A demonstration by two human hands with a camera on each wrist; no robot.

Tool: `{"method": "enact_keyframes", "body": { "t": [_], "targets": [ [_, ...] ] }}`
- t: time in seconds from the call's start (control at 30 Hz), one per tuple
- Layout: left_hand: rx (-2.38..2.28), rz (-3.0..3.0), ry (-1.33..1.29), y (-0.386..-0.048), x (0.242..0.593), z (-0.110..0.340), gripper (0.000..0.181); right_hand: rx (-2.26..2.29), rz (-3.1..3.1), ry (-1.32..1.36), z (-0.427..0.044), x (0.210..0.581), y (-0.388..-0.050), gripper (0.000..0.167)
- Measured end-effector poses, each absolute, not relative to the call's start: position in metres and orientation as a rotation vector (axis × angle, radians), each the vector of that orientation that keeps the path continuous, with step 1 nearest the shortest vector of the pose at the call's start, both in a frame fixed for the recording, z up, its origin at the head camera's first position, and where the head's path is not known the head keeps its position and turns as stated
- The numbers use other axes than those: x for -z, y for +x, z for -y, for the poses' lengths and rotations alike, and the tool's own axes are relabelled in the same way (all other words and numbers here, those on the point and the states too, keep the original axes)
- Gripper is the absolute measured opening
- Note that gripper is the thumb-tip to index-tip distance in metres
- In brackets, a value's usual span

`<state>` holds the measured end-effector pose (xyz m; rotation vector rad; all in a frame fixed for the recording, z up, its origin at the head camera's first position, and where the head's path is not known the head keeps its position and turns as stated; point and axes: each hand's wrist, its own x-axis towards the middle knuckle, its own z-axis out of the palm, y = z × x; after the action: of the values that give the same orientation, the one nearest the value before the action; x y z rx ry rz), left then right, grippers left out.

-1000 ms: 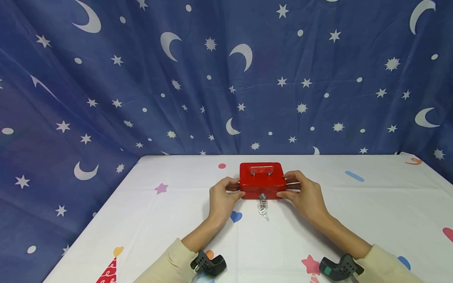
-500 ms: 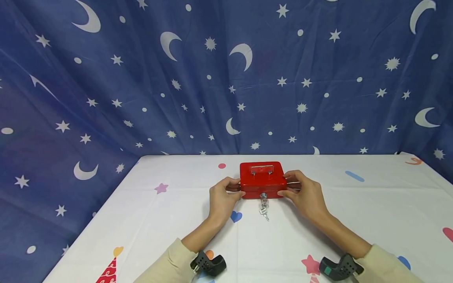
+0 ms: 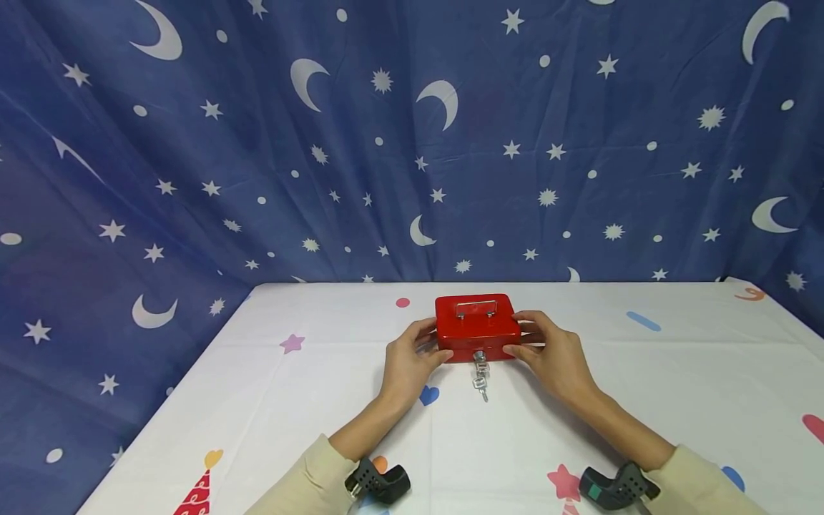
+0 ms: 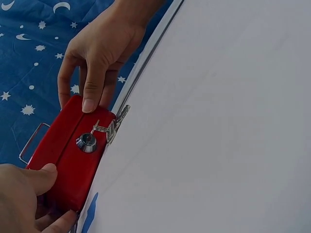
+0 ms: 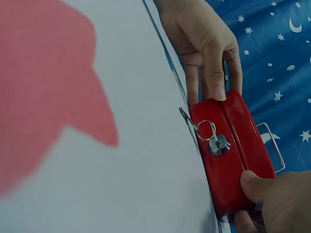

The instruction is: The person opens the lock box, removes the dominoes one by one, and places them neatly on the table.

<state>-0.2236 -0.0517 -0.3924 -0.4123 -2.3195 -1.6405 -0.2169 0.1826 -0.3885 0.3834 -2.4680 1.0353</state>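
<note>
A small red cash box (image 3: 478, 327) sits on the table, its lid down and a wire handle (image 3: 477, 303) on top. In its front lock (image 4: 86, 142) sits a key on a ring, and another key (image 3: 480, 387) hangs below. My left hand (image 3: 405, 365) holds the box's left end, thumb on the front face and fingers at the side. On the opposite end, my right hand (image 3: 558, 361) has its thumb at the front corner and fingers along the side. In the right wrist view, both thumbs (image 5: 255, 185) press near the lid seam.
A white cloth with printed shapes covers the table (image 3: 309, 400). Behind it hangs a blue curtain (image 3: 360, 172) with moons and stars. Black devices (image 3: 380, 483) are strapped to both wrists over beige sleeves (image 3: 309, 483).
My left thumb has slid a little to the right onto the box's front face. The box has turned very slightly, and my right hand looks almost the same.
</note>
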Motion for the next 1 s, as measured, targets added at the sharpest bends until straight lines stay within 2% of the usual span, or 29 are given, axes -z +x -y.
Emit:
{"method": "enact_keyframes", "body": {
  "t": [1.0],
  "targets": [
    [1.599,2.341,-0.517,-0.2296,0.3915,0.0593,0.053,-0.988,2.466,0.397,-0.1808,0.3862,-0.2144,0.056]
  ]
}}
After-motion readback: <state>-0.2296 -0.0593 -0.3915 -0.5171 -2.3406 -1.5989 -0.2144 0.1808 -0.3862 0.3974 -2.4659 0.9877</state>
